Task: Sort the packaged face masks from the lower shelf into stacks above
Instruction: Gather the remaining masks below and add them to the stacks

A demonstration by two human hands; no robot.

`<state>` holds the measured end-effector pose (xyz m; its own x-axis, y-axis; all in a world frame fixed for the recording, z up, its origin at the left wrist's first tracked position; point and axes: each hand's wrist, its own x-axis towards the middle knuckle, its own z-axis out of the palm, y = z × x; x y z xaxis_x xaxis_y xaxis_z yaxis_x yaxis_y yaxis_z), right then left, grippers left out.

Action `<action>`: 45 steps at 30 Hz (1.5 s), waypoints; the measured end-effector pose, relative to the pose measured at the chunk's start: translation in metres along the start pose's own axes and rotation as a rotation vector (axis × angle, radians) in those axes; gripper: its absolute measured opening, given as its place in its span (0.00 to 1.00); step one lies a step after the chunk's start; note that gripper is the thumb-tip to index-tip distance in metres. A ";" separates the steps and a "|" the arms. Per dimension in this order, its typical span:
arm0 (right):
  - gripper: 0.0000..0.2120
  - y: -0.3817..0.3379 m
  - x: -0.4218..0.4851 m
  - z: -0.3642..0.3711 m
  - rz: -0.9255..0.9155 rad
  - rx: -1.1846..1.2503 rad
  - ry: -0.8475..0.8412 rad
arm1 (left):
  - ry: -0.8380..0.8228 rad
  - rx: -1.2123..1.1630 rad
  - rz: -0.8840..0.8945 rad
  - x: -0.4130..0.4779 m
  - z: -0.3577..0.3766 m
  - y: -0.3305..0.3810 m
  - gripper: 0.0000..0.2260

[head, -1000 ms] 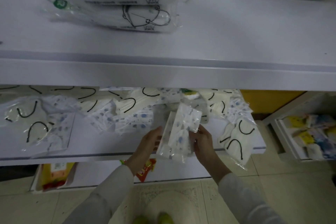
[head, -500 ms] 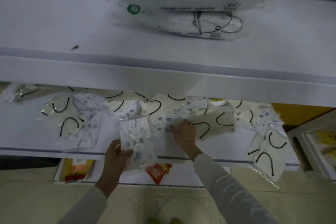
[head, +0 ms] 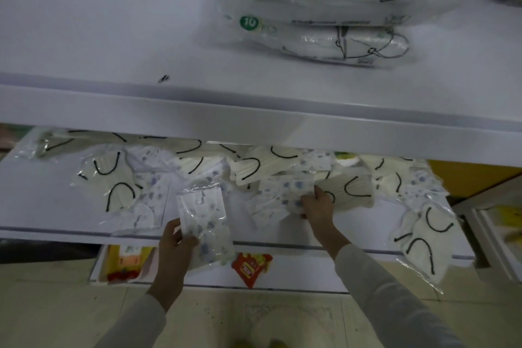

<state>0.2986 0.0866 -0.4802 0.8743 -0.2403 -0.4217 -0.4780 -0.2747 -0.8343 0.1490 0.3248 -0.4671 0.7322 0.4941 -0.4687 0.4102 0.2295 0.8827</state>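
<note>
Your left hand (head: 175, 246) grips a clear-wrapped, blue-printed white mask packet (head: 204, 217), upright at the front edge of the white lower shelf (head: 42, 200). Your right hand (head: 317, 205) curls round a second blue-printed packet (head: 282, 192) in the heap there. Two clear ten-piece mask packs (head: 316, 37) lie stacked on the white upper shelf (head: 113, 37).

A single wide-angle head view looks steeply down and forward, close in. The upper shelf (head: 113, 22) fills the top of the frame nearest the lens, the lower shelf (head: 42, 206) crosses the middle, and the tiled floor (head: 42, 319) runs along the bottom edge.
</note>
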 end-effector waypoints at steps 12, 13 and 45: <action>0.10 -0.027 -0.056 -0.074 -0.212 0.266 -0.331 | -0.362 0.089 -0.077 -0.022 0.064 0.032 0.17; 0.08 -0.034 -0.061 -0.077 -0.282 0.156 -0.363 | -0.404 0.069 -0.100 -0.028 0.071 0.038 0.15; 0.10 -0.225 -0.202 -0.322 -0.820 -0.189 -0.232 | -0.758 0.667 1.194 -0.221 0.153 0.315 0.18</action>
<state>0.2023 -0.1029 -0.0927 0.9341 0.2908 0.2070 0.3215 -0.4331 -0.8421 0.1998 0.1592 -0.0905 0.8060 -0.4564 0.3769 -0.5786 -0.4730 0.6645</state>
